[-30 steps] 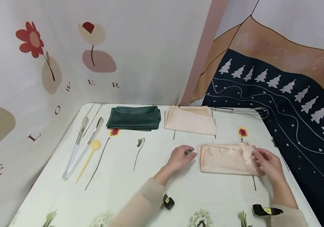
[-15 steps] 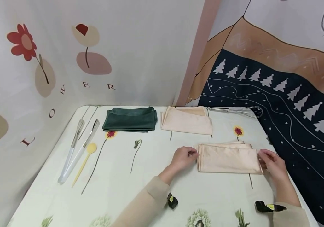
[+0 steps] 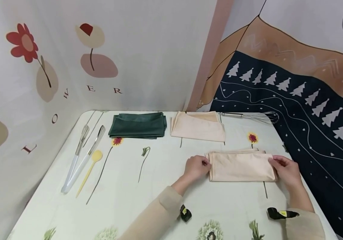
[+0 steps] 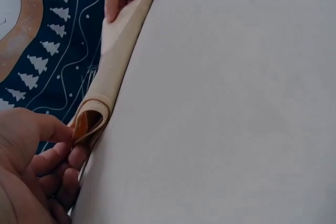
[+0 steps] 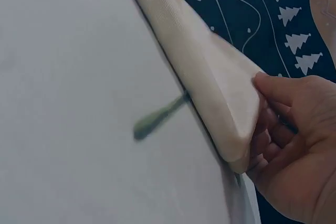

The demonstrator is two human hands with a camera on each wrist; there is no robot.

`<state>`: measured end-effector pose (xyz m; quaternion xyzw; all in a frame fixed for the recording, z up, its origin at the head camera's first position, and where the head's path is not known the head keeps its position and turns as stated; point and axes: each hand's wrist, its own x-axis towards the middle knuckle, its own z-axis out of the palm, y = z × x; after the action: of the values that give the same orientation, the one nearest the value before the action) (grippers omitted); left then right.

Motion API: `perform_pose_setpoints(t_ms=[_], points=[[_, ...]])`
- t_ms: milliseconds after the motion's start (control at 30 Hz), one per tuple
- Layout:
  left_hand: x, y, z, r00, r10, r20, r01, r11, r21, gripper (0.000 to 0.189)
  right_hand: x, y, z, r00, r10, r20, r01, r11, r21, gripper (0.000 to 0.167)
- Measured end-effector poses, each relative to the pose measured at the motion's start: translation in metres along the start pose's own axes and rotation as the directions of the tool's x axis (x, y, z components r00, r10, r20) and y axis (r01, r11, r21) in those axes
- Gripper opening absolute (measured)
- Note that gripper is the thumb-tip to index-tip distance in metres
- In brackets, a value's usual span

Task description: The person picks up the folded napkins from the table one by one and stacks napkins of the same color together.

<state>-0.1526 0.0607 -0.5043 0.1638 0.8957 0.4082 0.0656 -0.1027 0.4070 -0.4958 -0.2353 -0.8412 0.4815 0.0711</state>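
Observation:
A folded pale peach cloth (image 3: pixel 240 167) lies on the table at the right. My left hand (image 3: pixel 198 166) pinches its left end; in the left wrist view the thumb and fingers (image 4: pixel 77 157) hold the folded layers, which curl into a loop there. At the opposite end my right hand (image 3: pixel 287 169) grips the upper corner between thumb and fingers, and the right wrist view shows the cloth (image 5: pixel 210 77) with that corner drawn to a point. Parts of the right fingers are hidden behind the fabric.
Behind lie a second folded peach cloth (image 3: pixel 198 128), a folded dark green cloth (image 3: pixel 138 126) and a whisk (image 3: pixel 249 116). At the left are a small whisk (image 3: pixel 78 151), tongs (image 3: pixel 88 153) and a yellow spoon (image 3: pixel 91 168). A curtain borders the table's right edge.
The left hand has moved right onto the cloth's left end and taken hold of it. The right hand has shifted slightly around the right end, smoothing out its edge. The view has panned slightly.

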Motion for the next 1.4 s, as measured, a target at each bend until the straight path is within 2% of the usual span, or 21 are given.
perform_pose_setpoints(t_ms=[100, 233, 367, 433, 500, 633, 767, 867, 900, 1167, 1300, 1400], points=[[-0.002, 0.001, -0.003, 0.999, -0.036, -0.011, 0.035, 0.998, -0.049, 0.014, 0.004, -0.01, 0.005, 0.999, 0.004, -0.045, -0.003, 1.0, 0.021, 0.026], [-0.002, 0.001, -0.003, 0.998, -0.054, -0.041, 0.051, 0.997, -0.063, 0.014, 0.011, -0.016, 0.012, 0.997, -0.054, -0.052, 0.056, 0.998, 0.037, 0.02], [-0.003, 0.0, -0.001, 0.995, -0.055, -0.081, 0.05, 0.997, -0.064, 0.012, 0.012, -0.011, 0.011, 0.997, -0.072, -0.012, 0.072, 0.997, -0.007, 0.038], [-0.006, -0.001, -0.001, 0.994, -0.084, -0.065, 0.076, 0.99, -0.12, 0.016, 0.01, -0.007, 0.008, 0.999, -0.041, 0.008, 0.042, 0.999, -0.028, 0.05], [-0.009, -0.001, -0.004, 0.991, -0.132, -0.011, 0.126, 0.968, -0.218, 0.025, 0.006, -0.003, 0.004, 0.999, -0.012, 0.037, 0.014, 0.998, -0.054, 0.06], [-0.013, -0.002, -0.01, 0.969, -0.215, 0.124, 0.246, 0.886, -0.394, 0.037, 0.0, 0.003, -0.007, 0.989, -0.017, 0.149, 0.026, 0.998, -0.053, 0.068], [-0.017, -0.002, -0.013, 0.937, -0.255, 0.238, 0.339, 0.831, -0.441, 0.036, -0.003, 0.006, -0.015, 0.967, -0.017, 0.256, 0.023, 1.0, -0.021, 0.072], [-0.021, -0.003, -0.014, 0.913, -0.27, 0.307, 0.39, 0.8, -0.455, 0.038, -0.005, 0.008, -0.018, 0.956, 0.031, 0.291, -0.024, 0.999, -0.027, 0.073], [-0.022, -0.003, -0.015, 0.909, -0.269, 0.319, 0.396, 0.795, -0.459, 0.039, -0.005, 0.009, -0.019, 0.953, 0.043, 0.3, -0.033, 0.999, -0.035, 0.072], [-0.025, -0.001, -0.011, 0.894, -0.24, 0.377, 0.409, 0.779, -0.475, 0.044, -0.001, 0.008, -0.019, 0.959, 0.087, 0.27, -0.05, 0.988, -0.143, 0.065], [-0.025, 0.001, -0.008, 0.901, -0.232, 0.366, 0.399, 0.771, -0.496, 0.041, 0.0, 0.002, -0.019, 0.952, 0.122, 0.282, -0.07, 0.98, -0.186, 0.057], [-0.027, 0.004, -0.006, 0.917, -0.214, 0.336, 0.363, 0.798, -0.482, 0.036, 0.0, -0.002, -0.019, 0.934, 0.152, 0.325, -0.086, 0.974, -0.209, 0.053]])
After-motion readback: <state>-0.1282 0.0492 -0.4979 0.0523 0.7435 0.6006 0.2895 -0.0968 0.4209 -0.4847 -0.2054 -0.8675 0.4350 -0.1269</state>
